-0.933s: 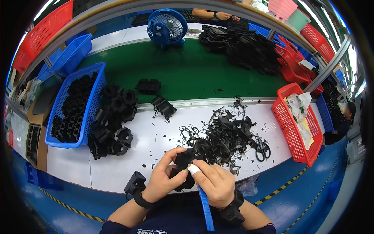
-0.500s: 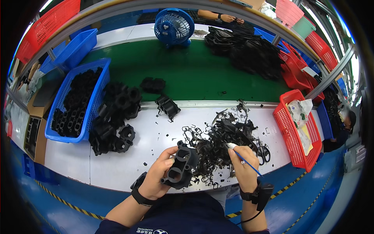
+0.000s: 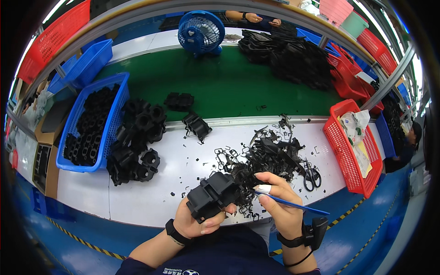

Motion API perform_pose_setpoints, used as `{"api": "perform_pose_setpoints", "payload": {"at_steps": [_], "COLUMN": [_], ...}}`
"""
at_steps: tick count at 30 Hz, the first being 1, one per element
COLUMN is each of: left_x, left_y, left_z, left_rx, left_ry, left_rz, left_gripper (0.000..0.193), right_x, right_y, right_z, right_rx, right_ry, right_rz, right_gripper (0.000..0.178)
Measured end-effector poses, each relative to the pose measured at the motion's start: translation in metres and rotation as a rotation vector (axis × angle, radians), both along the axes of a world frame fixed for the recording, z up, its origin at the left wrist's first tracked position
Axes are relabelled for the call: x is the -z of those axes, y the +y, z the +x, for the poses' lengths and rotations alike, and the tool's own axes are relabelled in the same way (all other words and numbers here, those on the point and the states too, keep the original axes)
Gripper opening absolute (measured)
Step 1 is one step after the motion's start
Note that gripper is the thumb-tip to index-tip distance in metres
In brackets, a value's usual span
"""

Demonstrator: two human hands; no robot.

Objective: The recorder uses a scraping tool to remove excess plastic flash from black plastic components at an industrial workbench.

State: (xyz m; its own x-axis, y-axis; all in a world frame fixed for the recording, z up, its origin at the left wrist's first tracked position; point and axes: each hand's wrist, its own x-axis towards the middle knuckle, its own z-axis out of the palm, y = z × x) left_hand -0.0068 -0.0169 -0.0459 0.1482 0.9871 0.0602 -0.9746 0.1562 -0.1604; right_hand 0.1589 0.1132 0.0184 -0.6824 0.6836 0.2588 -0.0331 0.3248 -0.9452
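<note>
My left hand [image 3: 190,221] is closed around a black moulded plastic part [image 3: 213,196], holding it up over the table's front edge. The part is tilted, with its blocky side facing up. In my right hand [image 3: 285,213] is a slim tool with a blue handle [image 3: 300,206], pinched between thumb and fingers. White tape wraps one of those fingers. The tool's tip points at the right end of the part; whether it touches cannot be made out. Just beyond both hands lies a heap of black plastic scraps [image 3: 275,153], with black-handled scissors [image 3: 312,178] at its right.
Similar black parts [image 3: 135,137] are piled at left, beside a blue basket [image 3: 100,166] full of them. A red basket [image 3: 357,185] holding bags and paper stands at right. Across the green surface [image 3: 220,87] are a blue fan [image 3: 200,33], dark pieces [image 3: 298,57] and another person's hands [image 3: 253,17].
The part has been turned over in my left hand, so its two round openings no longer face up. My right hand has come down and closer to it, and the blue handle lies flatter.
</note>
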Motion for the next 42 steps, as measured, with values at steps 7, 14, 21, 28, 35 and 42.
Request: {"api": "perform_pose_setpoints", "payload": {"at_steps": [7,14,21,28,35,42], "left_x": [-0.001,-0.021,0.003,-0.026,-0.034,-0.043], "left_y": [0.0,0.01,0.002,0.004,0.0,-0.003], "left_z": [0.001,0.001,0.002,-0.009,-0.003,0.002], "left_rx": [0.13,-0.083,-0.504,-0.205,-0.244,-0.36], "left_ry": [0.225,0.522,1.223,0.697,0.858,1.145], "left_rz": [-0.149,-0.166,-0.262,-0.368,-0.509,-0.498], "left_gripper": [0.059,0.063,0.05,0.05,0.046,0.043], "right_x": [0.0,0.029,0.015,0.001,-0.006,-0.005], "right_y": [0.003,-0.008,-0.038,-0.036,-0.043,-0.046], "right_z": [-0.012,-0.012,-0.012,-0.002,-0.006,-0.005], "right_rx": [-0.271,0.177,0.128,0.035,-0.067,-0.083], "right_ry": [0.012,0.112,0.002,-0.13,-0.074,-0.128], "right_rz": [0.035,-0.636,-0.679,0.409,0.515,0.621], "right_gripper": [0.022,0.023,0.022,0.026,0.026,0.023]}}
